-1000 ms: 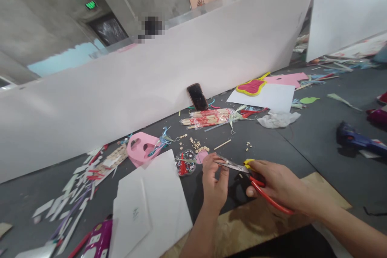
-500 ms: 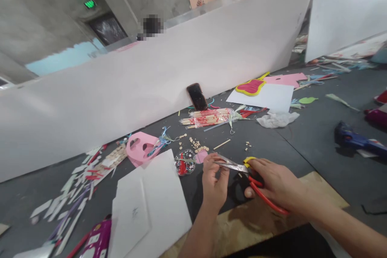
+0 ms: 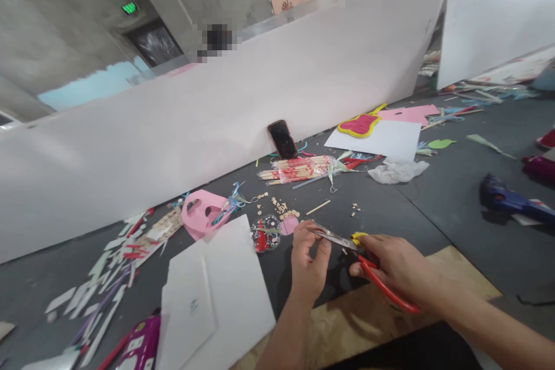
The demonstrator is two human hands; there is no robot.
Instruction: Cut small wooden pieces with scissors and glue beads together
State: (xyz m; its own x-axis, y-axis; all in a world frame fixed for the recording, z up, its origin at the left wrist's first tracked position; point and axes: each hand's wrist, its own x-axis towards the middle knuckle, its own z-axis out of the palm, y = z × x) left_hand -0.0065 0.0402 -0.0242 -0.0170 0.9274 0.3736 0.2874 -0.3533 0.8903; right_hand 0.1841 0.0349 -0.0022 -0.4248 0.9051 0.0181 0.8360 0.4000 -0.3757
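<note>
My right hand (image 3: pixel 392 261) grips a pair of scissors (image 3: pixel 337 238) with red and yellow handles. The blades point left and their tips reach the fingers of my left hand (image 3: pixel 309 263). Those fingers are pinched together, and whatever small piece sits between them is hidden at the blade tips. Just left of that hand lie a pink paper piece (image 3: pixel 289 225) and a clear round case of small beads (image 3: pixel 266 233). Small wooden bits (image 3: pixel 284 208) and a thin stick (image 3: pixel 318 207) are scattered beyond the hands.
White foam boards (image 3: pixel 232 277) lie to the left, beside a pink cut-out (image 3: pixel 202 212) and many strips. A phone (image 3: pixel 282 139) leans on the white partition (image 3: pixel 208 115). Bundled sticks (image 3: pixel 299 169) lie before it. A blue glue gun (image 3: pixel 515 199) is at right. People sit beyond the partition.
The scissors and my right hand have shifted slightly right and down, and the blades look closer together. My left hand has moved a little to the right, still pinched.
</note>
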